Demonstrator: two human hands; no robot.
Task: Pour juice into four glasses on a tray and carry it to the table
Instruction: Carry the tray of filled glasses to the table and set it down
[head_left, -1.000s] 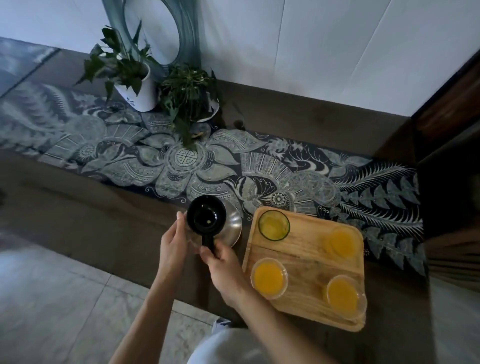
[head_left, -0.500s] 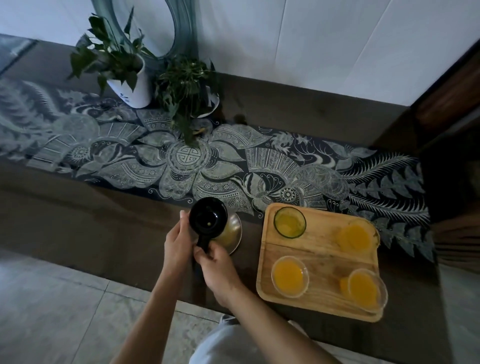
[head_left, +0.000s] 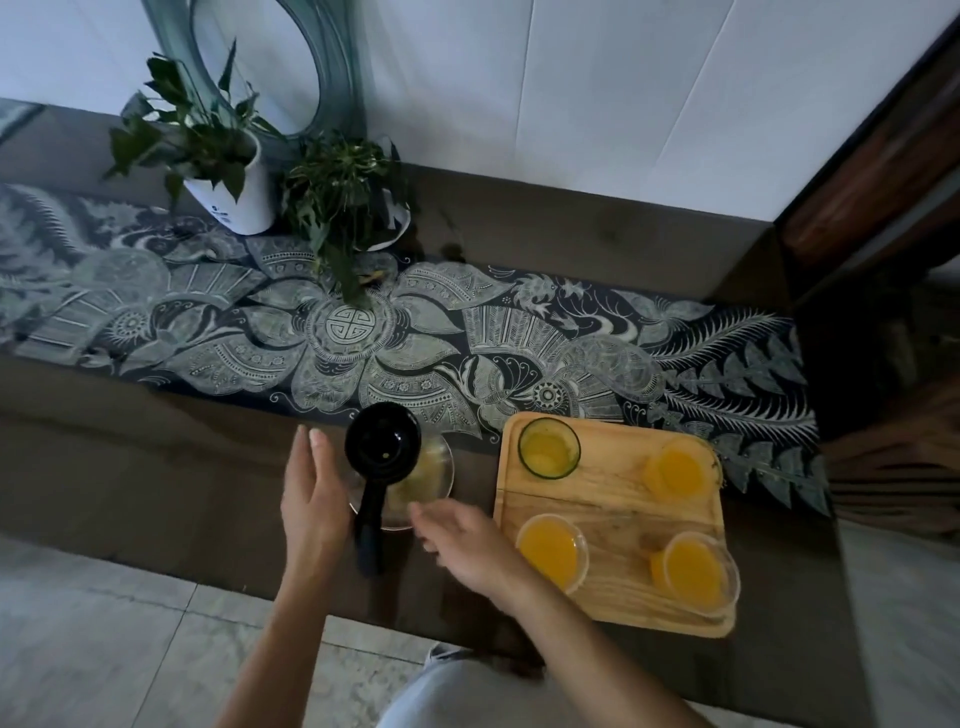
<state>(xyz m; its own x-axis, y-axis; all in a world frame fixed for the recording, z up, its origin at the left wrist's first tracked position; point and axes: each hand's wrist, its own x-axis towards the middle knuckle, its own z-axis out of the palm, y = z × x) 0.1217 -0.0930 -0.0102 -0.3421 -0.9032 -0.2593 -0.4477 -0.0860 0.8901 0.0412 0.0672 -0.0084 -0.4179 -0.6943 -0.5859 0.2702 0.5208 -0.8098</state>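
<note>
As fingers (head_left: 313, 449) hang released, left hand (head_left: 311, 501) and right hand (head_left: 475, 551) flank the jug (head_left: 382, 451).

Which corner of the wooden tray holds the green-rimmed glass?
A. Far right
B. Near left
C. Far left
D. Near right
C: the green-rimmed glass stands at the far left corner of the wooden tray, on the side away from the person.
</note>
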